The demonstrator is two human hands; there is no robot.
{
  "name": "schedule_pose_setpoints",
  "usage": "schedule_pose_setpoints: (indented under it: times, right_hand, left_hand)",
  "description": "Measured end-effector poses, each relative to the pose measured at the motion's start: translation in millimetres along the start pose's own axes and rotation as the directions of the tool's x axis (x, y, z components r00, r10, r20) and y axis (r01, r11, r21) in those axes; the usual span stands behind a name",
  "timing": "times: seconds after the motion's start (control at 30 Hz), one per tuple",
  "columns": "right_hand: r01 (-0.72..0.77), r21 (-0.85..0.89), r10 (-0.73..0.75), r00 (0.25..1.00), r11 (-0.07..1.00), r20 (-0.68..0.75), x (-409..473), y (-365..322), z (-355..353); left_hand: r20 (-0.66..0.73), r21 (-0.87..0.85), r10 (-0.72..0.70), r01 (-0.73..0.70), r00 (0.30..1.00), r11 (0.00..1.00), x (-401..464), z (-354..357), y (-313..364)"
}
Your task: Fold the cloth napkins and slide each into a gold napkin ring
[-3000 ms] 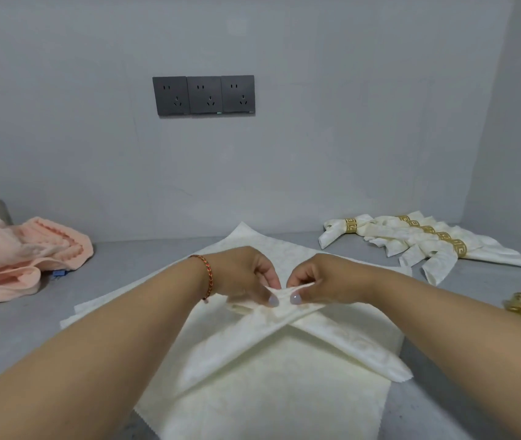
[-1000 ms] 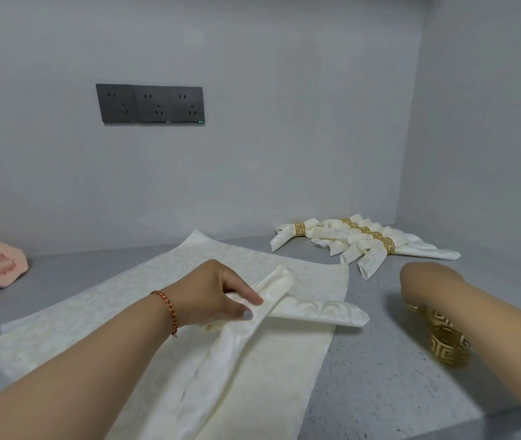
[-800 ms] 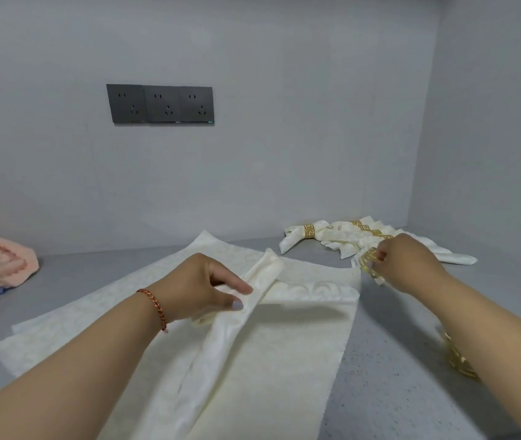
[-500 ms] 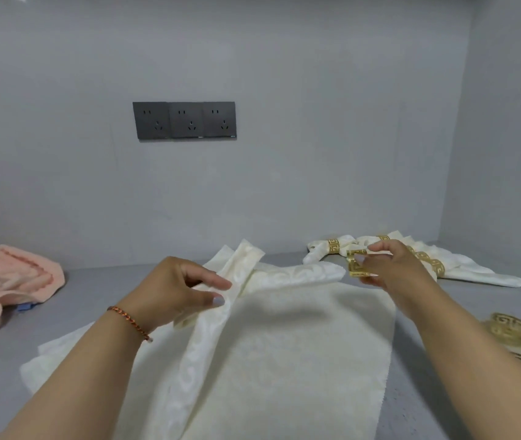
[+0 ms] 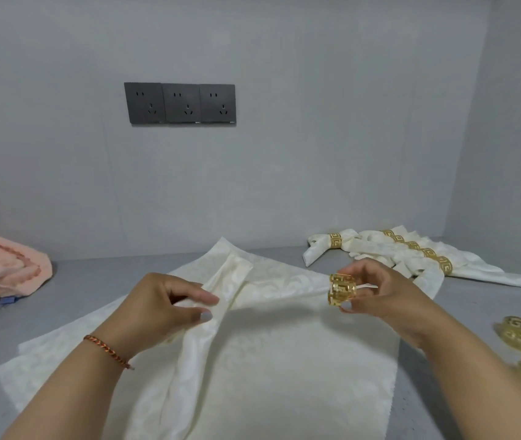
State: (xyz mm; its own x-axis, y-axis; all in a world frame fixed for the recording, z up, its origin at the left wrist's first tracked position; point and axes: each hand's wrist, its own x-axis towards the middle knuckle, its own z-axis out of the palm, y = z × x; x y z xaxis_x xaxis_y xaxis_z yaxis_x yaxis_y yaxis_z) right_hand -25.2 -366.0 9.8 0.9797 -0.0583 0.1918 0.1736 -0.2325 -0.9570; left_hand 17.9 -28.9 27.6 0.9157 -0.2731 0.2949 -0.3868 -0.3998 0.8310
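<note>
The folded napkin [image 5: 237,287] is pinched at its crossing by the left hand [image 5: 164,308] so the fold is kept. A gold ring [image 5: 341,289] is gripped by the right hand [image 5: 380,292], its opening seemingly turned toward the napkin's end, for threading

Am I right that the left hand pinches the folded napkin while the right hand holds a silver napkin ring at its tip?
Not quite: the napkin ring in the right hand is gold, as the head view shows. The left hand does pinch the folded napkin.
</note>
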Motion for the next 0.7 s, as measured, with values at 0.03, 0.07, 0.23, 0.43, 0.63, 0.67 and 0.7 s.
schedule_pose_setpoints:
  times: [0.03,0.07,0.23,0.43,0.63,0.67,0.7]
  right_hand:
    - [0.007,-0.037,-0.007,1.000,0.999,0.000,0.0,-0.1,0.8]
    - [0.013,-0.050,-0.013,1.000,0.999,0.007,-0.1,-0.3,1.0]
    - [0.020,-0.099,-0.014,0.998,0.995,0.068,-2.5,-4.2,3.0]
    - [0.037,-0.313,-0.015,0.997,0.949,0.073,-4.7,-7.2,4.9]
    - [0.102,-0.475,-0.035,0.988,0.874,0.147,-8.1,-11.2,12.4]
    - [0.112,-0.491,-0.037,0.986,0.864,0.160,-9.0,-12.2,14.4]
    - [0.123,-0.502,-0.039,0.984,0.856,0.175,-10.3,-13.0,17.3]
  left_hand:
    - [0.001,0.006,0.001,-0.001,1.000,1.000,-0.9,0.2,0.2]
    - [0.005,0.011,0.000,0.000,1.000,1.000,-1.6,0.8,0.5]
    - [0.057,0.031,-0.007,0.006,0.998,1.000,-3.3,3.2,-0.3]
    - [0.116,0.064,-0.001,-0.007,0.993,0.998,-3.5,4.5,-3.2]
    - [0.203,0.020,0.018,-0.023,0.979,1.000,-4.7,12.8,-1.8]
    - [0.207,0.019,0.016,-0.021,0.978,1.000,-4.9,14.5,-1.3]
    - [0.211,0.025,0.014,-0.020,0.977,0.999,-5.1,16.1,-1.3]
